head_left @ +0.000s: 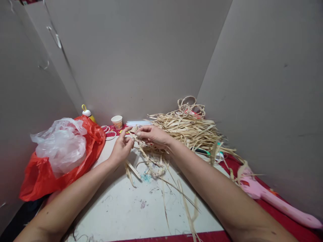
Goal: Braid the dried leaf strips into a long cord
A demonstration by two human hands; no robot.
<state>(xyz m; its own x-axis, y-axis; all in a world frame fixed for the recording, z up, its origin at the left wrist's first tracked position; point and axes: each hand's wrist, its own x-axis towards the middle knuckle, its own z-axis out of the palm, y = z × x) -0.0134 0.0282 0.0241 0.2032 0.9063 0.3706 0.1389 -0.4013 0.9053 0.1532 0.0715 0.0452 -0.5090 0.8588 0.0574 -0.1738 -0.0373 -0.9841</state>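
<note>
The right hand (152, 134) pinches thin, dry strips (135, 129) between thumb and finger. The left hand (121, 147) has its fingers bent around the same strips, but I cannot tell if they grip tight. The strips are just above the middle of the frame, over the white bench (113, 208), beside the big straw pile (189, 129). It looks best to pinch close to the fold, keep the strips flat and pull softly, since dry straw may split. The held bit is too small to show its long axis. Loose tails (144, 154) hang below it, slanting toward the lower right.
</note>
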